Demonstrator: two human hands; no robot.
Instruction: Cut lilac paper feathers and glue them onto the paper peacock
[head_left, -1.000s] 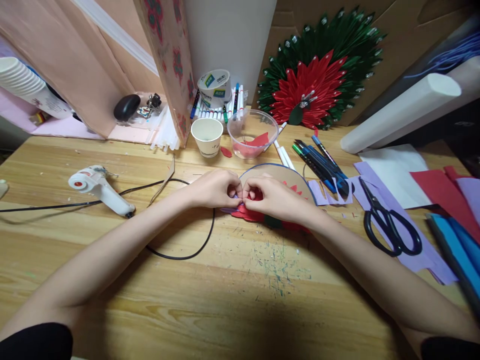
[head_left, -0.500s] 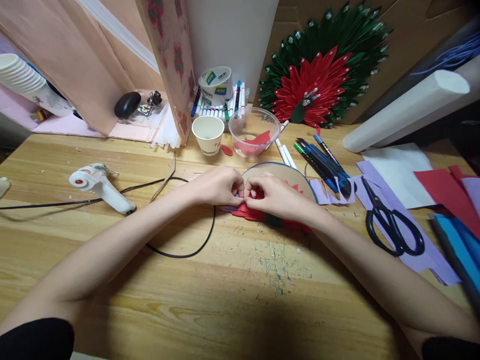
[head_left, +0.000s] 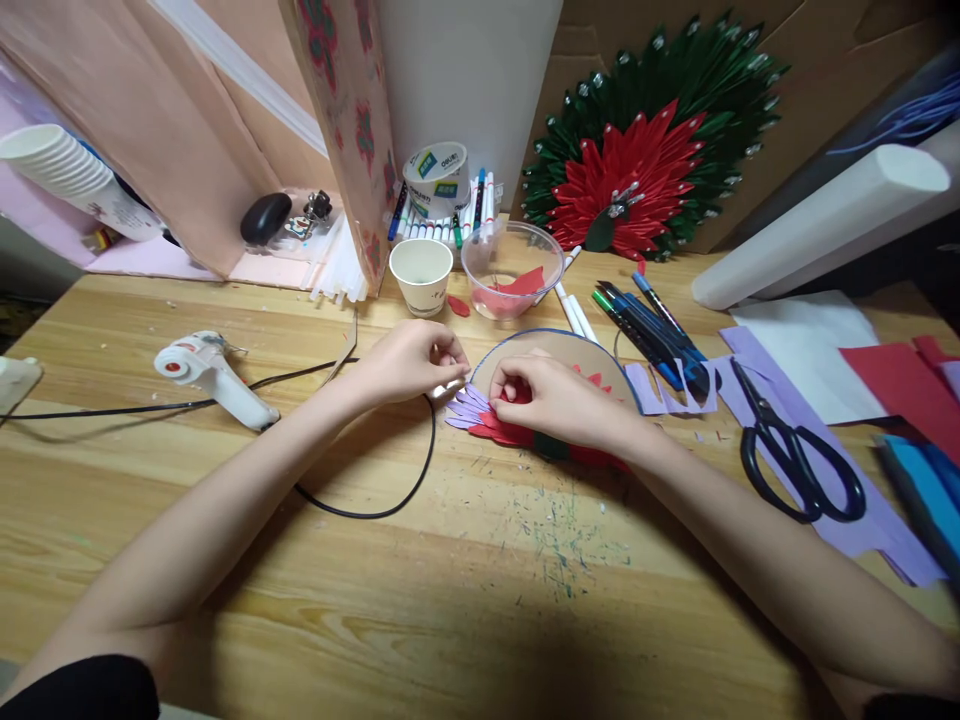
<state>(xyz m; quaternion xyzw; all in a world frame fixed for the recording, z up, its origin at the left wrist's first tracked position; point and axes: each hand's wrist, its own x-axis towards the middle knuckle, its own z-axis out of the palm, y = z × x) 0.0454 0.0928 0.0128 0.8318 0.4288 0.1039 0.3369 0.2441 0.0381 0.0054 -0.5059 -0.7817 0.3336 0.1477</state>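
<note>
A round cardboard disc [head_left: 517,350] with a blue edge carries red petals [head_left: 506,433] and a fan of purple petals [head_left: 466,405] on its left side. My right hand [head_left: 544,395] lies over the disc, its thumb and fingers pinched at the inner ends of the petals. Just left of the disc, my left hand [head_left: 409,360] hovers apart from the petals with its fingers curled toward the thumb. Whether anything small is between those fingertips, I cannot tell. The right hand hides part of the disc.
A white glue gun [head_left: 217,380] with a black cord [head_left: 431,450] lies at left. Behind the disc stand a paper cup [head_left: 420,275] and a clear bowl [head_left: 514,270]. Black scissors [head_left: 795,450], markers [head_left: 645,340] and purple sheets [head_left: 877,540] lie at right; a red-green flower [head_left: 637,170] leans behind.
My left hand has moved left, away from the right hand, uncovering the purple petals. My right hand stays pinched at the same place. The view has shifted slightly.
</note>
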